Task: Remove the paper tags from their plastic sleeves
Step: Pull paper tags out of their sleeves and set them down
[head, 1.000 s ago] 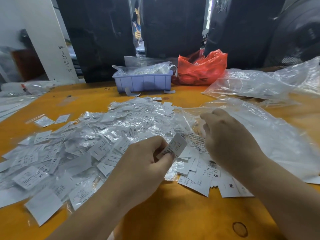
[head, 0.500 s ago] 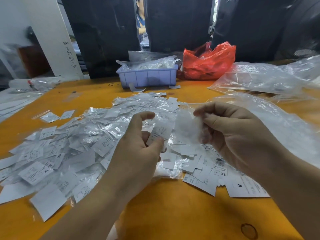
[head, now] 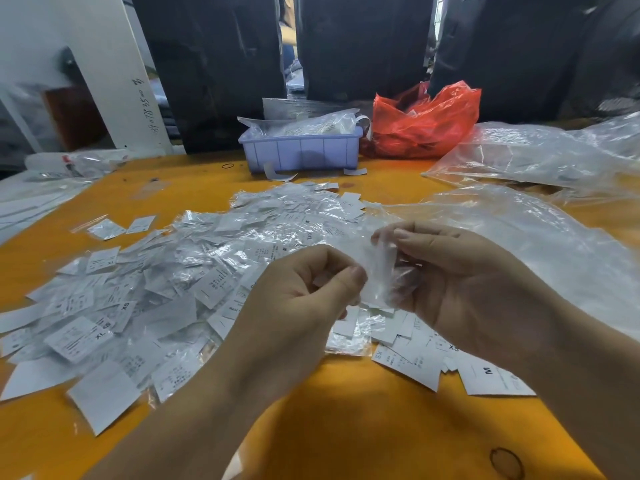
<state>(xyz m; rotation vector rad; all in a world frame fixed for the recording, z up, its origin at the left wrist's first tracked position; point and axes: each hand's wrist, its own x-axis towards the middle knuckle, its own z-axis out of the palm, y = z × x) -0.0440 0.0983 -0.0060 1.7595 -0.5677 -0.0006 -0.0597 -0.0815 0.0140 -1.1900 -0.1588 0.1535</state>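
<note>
1. My right hand [head: 460, 289] pinched the top of a thin, clear plastic sleeve [head: 379, 271] between thumb and forefinger; the crinkly film hung down between my two hands.
2. My left hand [head: 298, 306] was curled shut with its thumb pressed against the sleeve's lower edge; I could not tell whether a paper tag sat in that grip.
3. To the left of my hands lay a glossy heap of sleeved tags [head: 156, 282], flat white rectangles printed "XL", "XS" and "XXL".
4. Below my right hand lay bare matte paper tags [head: 415, 362], marked "XS" and "M".
5. The worktop [head: 363, 427] was smooth and orange.
6. Beyond my hands stood a ribbed lilac plastic bin [head: 301, 150] beside a crumpled red bag [head: 426, 123].
7. A large clear bag [head: 554, 244] spread out to the right.
</note>
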